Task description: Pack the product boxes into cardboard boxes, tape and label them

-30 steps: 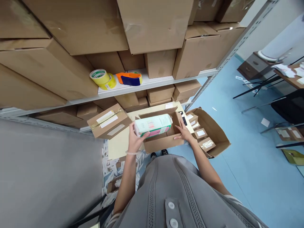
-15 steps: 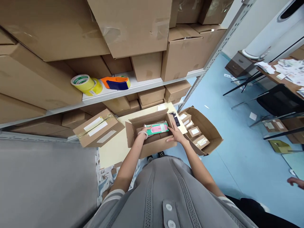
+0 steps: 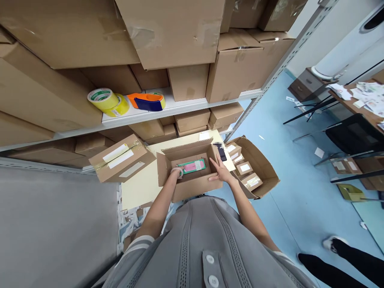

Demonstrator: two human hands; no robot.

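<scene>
An open cardboard box (image 3: 193, 188) stands on the pale tabletop (image 3: 141, 188) in front of me. Down inside it lies a flat green-and-pink package (image 3: 194, 165) with a clear window and a white label. My left hand (image 3: 177, 171) reaches into the box and is closed on the package's left end; its fingertips are partly hidden. At the box's right front corner, my right hand (image 3: 221, 172) grips the walls, fingers stretched along the right side and thumb over the front rim. A dark phone (image 3: 221, 153) lies just beyond that hand.
A taped carton (image 3: 122, 159) with labels sits left on the table. To the right, a larger open carton (image 3: 268, 182) holds several small parcels (image 3: 252, 181). Tape rolls (image 3: 109, 103) and an orange-and-blue tape dispenser (image 3: 146, 102) rest on the shelf (image 3: 180, 105). Another person's legs (image 3: 333, 264) show at lower right.
The package has gone lower, down to the bottom of the box, with my left hand around its left end. My right hand stays at the box's corner. The other person's legs have come into view.
</scene>
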